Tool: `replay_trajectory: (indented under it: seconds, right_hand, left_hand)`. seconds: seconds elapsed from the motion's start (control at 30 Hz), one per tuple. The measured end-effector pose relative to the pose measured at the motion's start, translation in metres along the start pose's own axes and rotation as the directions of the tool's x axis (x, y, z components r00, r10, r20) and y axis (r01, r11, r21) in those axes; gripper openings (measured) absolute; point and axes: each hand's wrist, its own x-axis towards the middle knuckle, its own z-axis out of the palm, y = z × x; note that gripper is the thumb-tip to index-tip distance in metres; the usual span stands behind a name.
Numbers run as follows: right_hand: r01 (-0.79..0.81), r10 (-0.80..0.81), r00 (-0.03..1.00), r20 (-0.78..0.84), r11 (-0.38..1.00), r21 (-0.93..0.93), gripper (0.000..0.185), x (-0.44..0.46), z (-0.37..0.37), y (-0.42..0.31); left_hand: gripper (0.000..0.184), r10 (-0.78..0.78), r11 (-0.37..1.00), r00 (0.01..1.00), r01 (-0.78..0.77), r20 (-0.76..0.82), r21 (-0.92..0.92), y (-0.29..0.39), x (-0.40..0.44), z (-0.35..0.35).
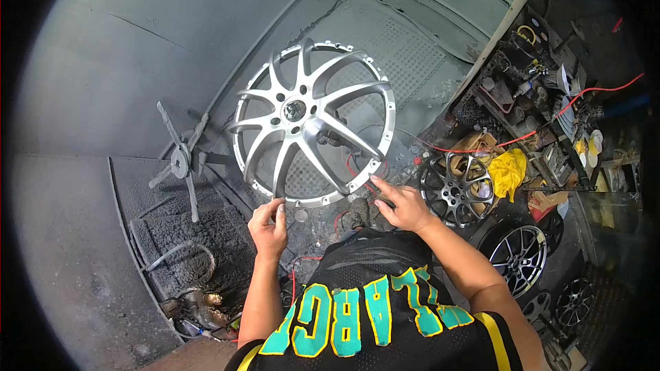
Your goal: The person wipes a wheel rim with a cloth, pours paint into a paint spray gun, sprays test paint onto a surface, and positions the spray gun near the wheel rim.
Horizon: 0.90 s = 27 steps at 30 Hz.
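Black mesh jersey with yellow-edged teal lettering (375,316) lies nearest us. Beyond it, at twelve o'clock, we have the large round silver metal wheel with curved spokes (307,122); it shows no long axis. At its seven o'clock edge, our left hand (269,230) has thumb and fingertips close together; whether they pinch the wheel, we cannot tell. Our right hand (407,207), thumb spread from forefinger, grasping nothing, is by the half-past-four edge, the wheel at ten o'clock from it; neither hand is clearly nearer.
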Motion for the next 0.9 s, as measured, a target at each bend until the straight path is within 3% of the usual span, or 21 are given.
replay_trajectory:
  seconds: [0.07, 0.2, 0.3, 0.37, 0.43, 0.5, 0.53, 0.67, 0.77, 0.83, 0.9]
  right_hand:
    - [0.081, -0.081, 0.996, -0.032, 0.997, -0.009, 0.064, 0.002, 0.002, 0.002]
    - [0.098, -0.099, 0.995, -0.027, 0.995, -0.023, 0.063, 0.007, 0.008, 0.001]
    - [0.080, -0.080, 0.997, 0.000, 0.996, -0.041, 0.062, 0.007, 0.007, 0.002]
    - [0.052, -0.051, 0.998, 0.030, 0.998, -0.023, 0.061, 0.005, 0.003, -0.002]
    - [0.080, -0.080, 0.997, 0.002, 0.997, -0.014, 0.059, 0.004, 0.003, -0.004]
    - [0.115, -0.114, 0.993, -0.035, 0.993, 0.035, 0.057, 0.003, -0.001, -0.008]
    - [0.116, -0.113, 0.992, -0.059, 0.992, 0.056, 0.048, 0.004, -0.001, -0.012]
    - [0.077, -0.062, 0.993, -0.102, 0.985, 0.157, 0.030, -0.001, -0.003, -0.024]
    - [0.059, -0.051, 0.996, -0.066, 0.990, 0.126, 0.027, -0.007, -0.005, -0.027]
    - [0.029, -0.023, 0.998, -0.061, 0.995, 0.096, 0.025, -0.010, -0.005, -0.031]
    - [-0.022, 0.027, 0.996, -0.082, 0.997, 0.071, 0.027, -0.013, -0.005, -0.033]
  left_hand:
    - [0.014, 0.120, 0.990, 0.992, -0.122, 0.027, 0.066, 0.001, 0.000, 0.004]
    - [0.012, 0.096, 0.990, 0.994, -0.100, 0.046, 0.102, -0.007, 0.003, 0.002]
    - [0.012, 0.009, 0.999, 1.000, -0.010, 0.024, 0.039, -0.027, 0.003, 0.002]
    - [0.013, -0.128, 0.986, 0.991, 0.131, 0.038, -0.108, -0.039, 0.001, 0.001]
    - [0.014, -0.090, 0.991, 0.995, 0.095, 0.050, -0.099, -0.046, -0.001, -0.003]
    - [0.016, -0.271, 0.893, 0.951, 0.307, 0.150, -0.329, -0.053, -0.005, -0.004]
    - [0.017, -0.297, 0.847, 0.944, 0.330, 0.143, -0.417, -0.049, -0.006, -0.007]
    - [0.017, -0.390, 0.770, 0.910, 0.408, 0.145, -0.491, -0.102, -0.036, -0.002]
    - [0.021, -0.501, 0.719, 0.763, 0.630, 0.408, -0.295, -0.151, -0.081, 0.021]
    - [0.027, -0.599, 0.650, 0.465, 0.758, 0.652, 0.056, -0.183, -0.118, 0.028]
    - [0.037, -0.466, 0.831, 0.360, 0.491, 0.809, 0.260, -0.241, -0.164, 0.030]
